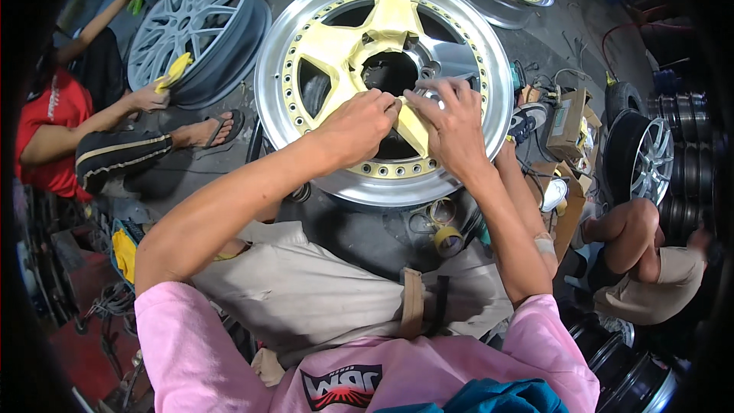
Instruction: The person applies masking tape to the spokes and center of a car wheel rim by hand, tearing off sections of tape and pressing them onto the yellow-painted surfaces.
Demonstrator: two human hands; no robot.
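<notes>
Wheel is lying beyond the tape roll, yellow masking covering all but one bare grey spoke. My left hand is pinching masking; my right hand is curling, its grip hidden.

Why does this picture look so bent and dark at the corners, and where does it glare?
Head view: the fisheye lens leaves black corners and seems to tip the person at far right sideways; head view: light glares off the wheel's polished rim, while the yellow tape looks matte.
</notes>
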